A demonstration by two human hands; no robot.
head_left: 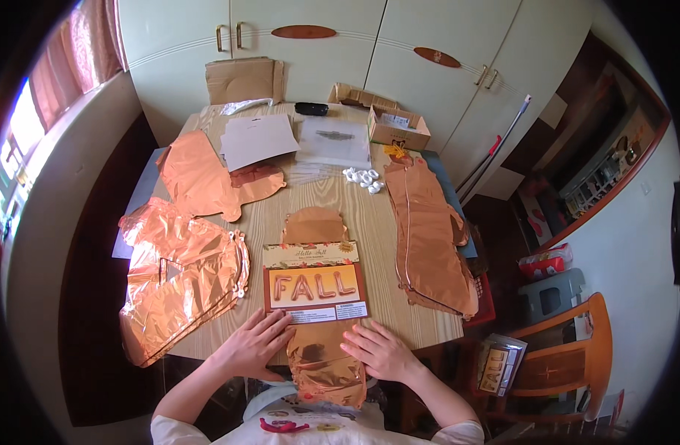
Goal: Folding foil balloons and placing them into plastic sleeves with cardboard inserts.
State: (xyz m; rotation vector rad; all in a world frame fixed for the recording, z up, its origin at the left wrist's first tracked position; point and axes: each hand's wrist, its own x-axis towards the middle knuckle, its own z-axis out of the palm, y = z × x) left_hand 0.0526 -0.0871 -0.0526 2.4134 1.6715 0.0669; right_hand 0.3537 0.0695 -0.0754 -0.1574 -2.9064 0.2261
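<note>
A printed cardboard package card (314, 282) with a picture of balloon letters lies at the table's near middle. Beneath it, a flat copper foil balloon (326, 360) sticks out at both ends; the near end hangs past the table edge toward me. My left hand (260, 343) rests flat by the card's lower left corner, fingertips at its edge. My right hand (380, 352) lies with fingers stretched out on the balloon's right side, just below the card. Both hands are open.
Flat copper foil balloons are stacked at left (180, 285), far left (199, 178) and right (429, 230). White cards (258, 141), clear plastic sleeves (332, 141), white ribbon coils (363, 179) and a cardboard box (399, 127) sit at the back. A packed set (499, 363) rests on the wooden chair (558, 363).
</note>
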